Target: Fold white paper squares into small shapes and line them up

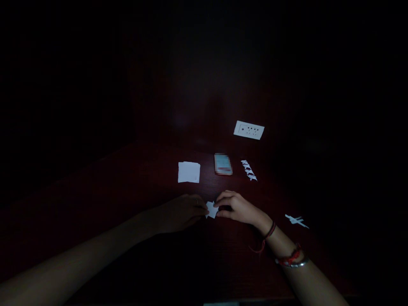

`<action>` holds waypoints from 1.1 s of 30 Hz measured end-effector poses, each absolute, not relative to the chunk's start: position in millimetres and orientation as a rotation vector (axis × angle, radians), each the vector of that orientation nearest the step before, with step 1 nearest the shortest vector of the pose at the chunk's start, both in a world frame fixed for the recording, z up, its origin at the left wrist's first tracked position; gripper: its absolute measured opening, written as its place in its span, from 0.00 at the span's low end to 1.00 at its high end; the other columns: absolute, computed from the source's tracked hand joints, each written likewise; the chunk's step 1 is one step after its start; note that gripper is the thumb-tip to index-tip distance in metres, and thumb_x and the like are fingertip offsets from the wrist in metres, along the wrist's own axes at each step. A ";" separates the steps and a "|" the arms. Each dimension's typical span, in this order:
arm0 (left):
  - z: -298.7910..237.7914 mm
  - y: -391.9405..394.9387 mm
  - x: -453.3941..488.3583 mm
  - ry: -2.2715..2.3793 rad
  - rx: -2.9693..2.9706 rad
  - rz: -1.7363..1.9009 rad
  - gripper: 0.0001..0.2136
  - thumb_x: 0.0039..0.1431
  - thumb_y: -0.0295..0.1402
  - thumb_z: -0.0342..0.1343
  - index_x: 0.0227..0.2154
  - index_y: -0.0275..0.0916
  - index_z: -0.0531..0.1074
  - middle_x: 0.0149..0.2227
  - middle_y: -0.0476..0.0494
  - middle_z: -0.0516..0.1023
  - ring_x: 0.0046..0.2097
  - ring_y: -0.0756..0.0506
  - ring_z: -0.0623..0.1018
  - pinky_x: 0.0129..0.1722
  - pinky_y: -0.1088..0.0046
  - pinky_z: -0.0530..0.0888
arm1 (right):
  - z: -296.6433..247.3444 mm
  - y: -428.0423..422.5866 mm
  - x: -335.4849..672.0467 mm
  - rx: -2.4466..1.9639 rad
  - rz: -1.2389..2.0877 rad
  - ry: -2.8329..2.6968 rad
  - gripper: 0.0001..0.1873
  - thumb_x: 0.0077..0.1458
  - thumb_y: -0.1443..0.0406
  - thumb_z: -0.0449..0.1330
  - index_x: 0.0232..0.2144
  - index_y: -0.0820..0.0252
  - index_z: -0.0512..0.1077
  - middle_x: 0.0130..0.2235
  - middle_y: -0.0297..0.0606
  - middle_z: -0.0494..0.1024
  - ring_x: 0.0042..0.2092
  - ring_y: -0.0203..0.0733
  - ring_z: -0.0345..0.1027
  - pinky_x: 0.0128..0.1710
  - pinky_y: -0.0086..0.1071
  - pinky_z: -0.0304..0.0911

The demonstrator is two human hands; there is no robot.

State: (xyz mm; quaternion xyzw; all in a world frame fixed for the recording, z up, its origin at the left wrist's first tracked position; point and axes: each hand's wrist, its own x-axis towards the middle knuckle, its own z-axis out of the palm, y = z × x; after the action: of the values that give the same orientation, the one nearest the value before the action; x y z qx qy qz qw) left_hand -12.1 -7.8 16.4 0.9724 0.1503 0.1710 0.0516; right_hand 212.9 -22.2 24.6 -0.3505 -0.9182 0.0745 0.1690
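Observation:
Between my two hands, low over the dark red tabletop, is a small white piece of folded paper point(211, 210) with pointed corners. My left hand point(186, 211) pinches its left edge between fingertips and thumb. From the right, my right hand point(236, 207) is closed on the opposite edge, fingers bent over it. The exact folds are too small to make out. Just beyond my left hand lies a stack of white paper squares point(189, 172). A row of small folded white papers point(249, 170) lies past my right hand.
A blurred pale blue-green rectangular object point(223, 164) sits behind my hands. Thin white paper strips point(296, 221) lie crossed at the right. A white socket panel point(249, 130) is on the back wall. The surroundings are very dark.

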 end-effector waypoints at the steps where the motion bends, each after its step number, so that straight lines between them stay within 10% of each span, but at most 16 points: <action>1: 17.1 -8.4 -12.4 0.462 2.958 0.515 0.13 0.55 0.26 0.48 0.44 0.42 0.65 0.44 0.46 0.67 0.48 0.46 0.63 0.46 0.68 0.61 | 25.8 -23.0 212.4 -0.985 0.181 -2.625 0.14 0.46 0.61 0.57 0.37 0.60 0.70 0.38 0.38 0.69 0.40 0.37 0.61 0.43 0.32 0.54; 17: 33.0 -3.6 -18.7 0.429 2.858 0.438 0.16 0.54 0.23 0.47 0.45 0.47 0.64 0.45 0.51 0.68 0.48 0.47 0.63 0.48 0.68 0.59 | 32.6 -32.3 202.9 -0.890 -0.128 -2.783 0.11 0.54 0.63 0.49 0.35 0.60 0.69 0.34 0.38 0.70 0.39 0.36 0.60 0.40 0.32 0.50; 33: 36.7 -14.4 -16.5 0.568 2.881 0.466 0.17 0.53 0.23 0.46 0.46 0.42 0.62 0.45 0.47 0.68 0.46 0.47 0.67 0.44 0.70 0.62 | 21.0 -26.3 196.6 -1.119 0.426 -2.367 0.07 0.50 0.66 0.52 0.28 0.63 0.68 0.24 0.32 0.67 0.26 0.29 0.59 0.27 0.23 0.55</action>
State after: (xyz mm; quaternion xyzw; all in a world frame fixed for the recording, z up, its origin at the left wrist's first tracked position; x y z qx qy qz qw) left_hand -16.5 -14.4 36.7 0.9656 0.1903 0.1561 0.0840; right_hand 196.6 -26.3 21.0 -0.4093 -0.8657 0.1560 0.2422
